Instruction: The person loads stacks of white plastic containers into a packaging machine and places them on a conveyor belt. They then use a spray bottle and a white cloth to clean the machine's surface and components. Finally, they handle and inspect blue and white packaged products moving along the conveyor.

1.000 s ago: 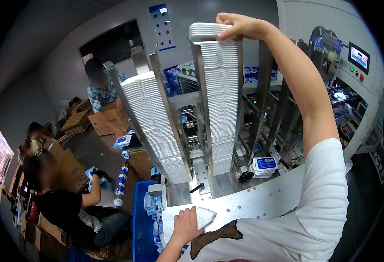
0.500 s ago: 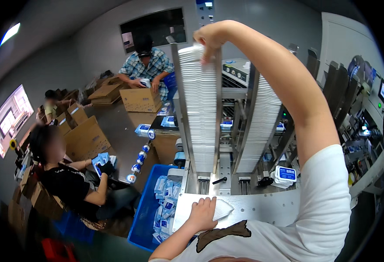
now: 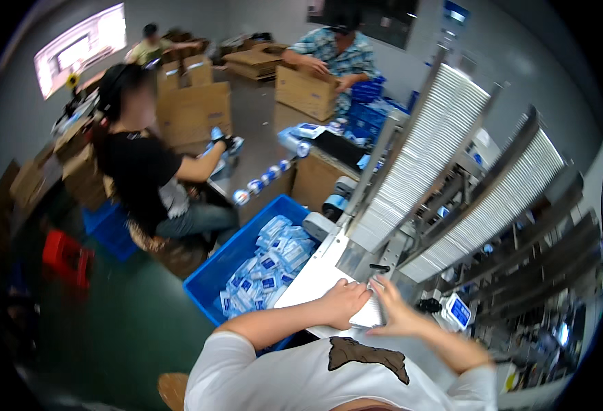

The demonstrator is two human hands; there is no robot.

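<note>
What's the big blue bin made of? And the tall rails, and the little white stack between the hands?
Blue bin: probably plastic; smooth, evenly coloured walls.
Tall rails: likely bare metal, grey with a dull sheen.
White stack, between left hand and right hand: perhaps thin plastic pieces, going by the fine ridges; card could look alike.
</note>
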